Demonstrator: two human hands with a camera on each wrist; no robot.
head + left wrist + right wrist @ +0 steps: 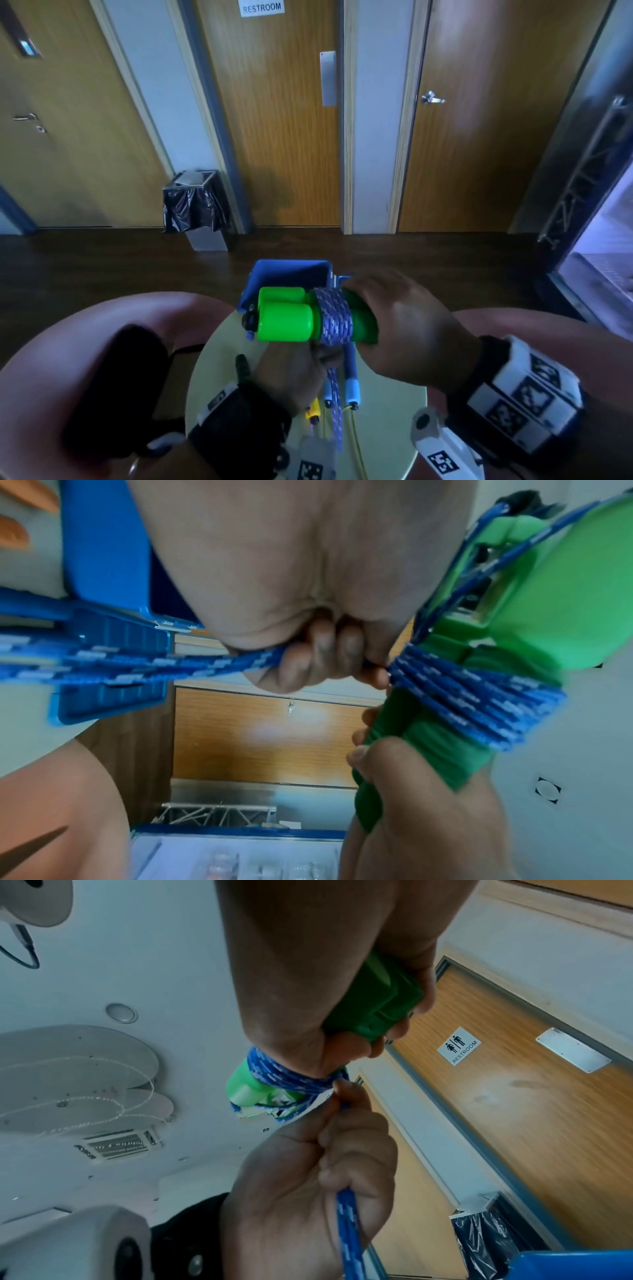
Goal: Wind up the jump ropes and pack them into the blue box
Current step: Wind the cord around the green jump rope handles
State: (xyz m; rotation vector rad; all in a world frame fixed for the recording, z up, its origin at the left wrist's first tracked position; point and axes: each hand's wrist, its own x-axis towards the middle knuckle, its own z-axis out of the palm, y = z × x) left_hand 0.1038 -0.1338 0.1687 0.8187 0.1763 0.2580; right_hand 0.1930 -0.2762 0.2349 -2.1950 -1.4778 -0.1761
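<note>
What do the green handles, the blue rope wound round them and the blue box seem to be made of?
Green handles: likely plastic or foam; smooth, matte, rounded ends.
Blue rope: braided fibre cord; woven blue-and-white fleck pattern shows.
Blue box: probably moulded hard plastic; ribs and thin rigid edges in the left wrist view.

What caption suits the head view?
Right hand grips paired green handles while left hand winds blue rope around them, before the blue box.
</note>
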